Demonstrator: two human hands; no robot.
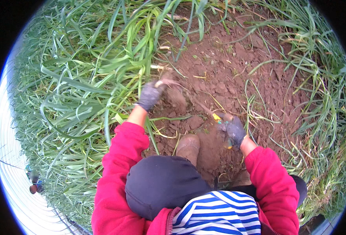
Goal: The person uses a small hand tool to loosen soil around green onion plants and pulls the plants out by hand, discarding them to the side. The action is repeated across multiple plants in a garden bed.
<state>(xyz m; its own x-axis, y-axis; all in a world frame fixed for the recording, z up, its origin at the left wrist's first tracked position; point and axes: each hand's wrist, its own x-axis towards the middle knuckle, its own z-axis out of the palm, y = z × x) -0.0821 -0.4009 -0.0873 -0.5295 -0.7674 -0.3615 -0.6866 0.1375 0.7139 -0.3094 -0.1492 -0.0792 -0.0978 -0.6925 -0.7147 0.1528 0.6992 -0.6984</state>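
Observation:
My left hand (pixel 150 94), in a dark glove, is closed around a leafy green plant (pixel 145 50) near its pale base, with the roots pointing right over the soil. Motion blurs the roots. My right hand (pixel 231 129), also gloved, grips a hand tool with a yellow and green handle (pixel 216 118). A thin blurred blade or shaft seems to run from it up and left towards the roots; its exact shape cannot be told. Other pale stems (pixel 160 67) lie just above my left hand.
Brown bare soil (pixel 220 76) with scattered leaves lies before me. Dense long green leaves (pixel 73 88) stand at the left, more (pixel 323 88) at the right. My boot (pixel 188 145) rests on the soil below the hands. Another person (pixel 35 183) is small at the far left.

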